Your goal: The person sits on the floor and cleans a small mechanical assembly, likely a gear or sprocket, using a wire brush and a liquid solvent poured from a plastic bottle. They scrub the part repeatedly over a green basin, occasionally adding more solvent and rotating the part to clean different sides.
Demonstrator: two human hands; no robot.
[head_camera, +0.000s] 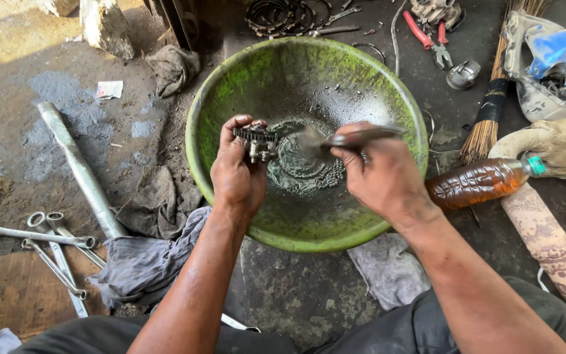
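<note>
Both hands over the big green basin (230,85), pretty much dead centre above it. Left hand (237,174) clamped round a small toothed metal part (255,143), fingers curled tight, part sticking out toward the right, just above the dark oily liquid (299,164) pooled at the bottom. Right hand (381,177) gripping a brush (355,137), bristle end blurred and sitting right next to the part, touching or almost, hard to tell. Little steel balls (325,178) lying in the liquid just under the hands. Basin on a grimy floor (296,295), rags (152,203) around its rim, spanners (47,239) and a metal pipe (80,170) off to the left, amber bottle (479,183) just right of the right wrist, red-handled pliers (427,39) further back.
</note>
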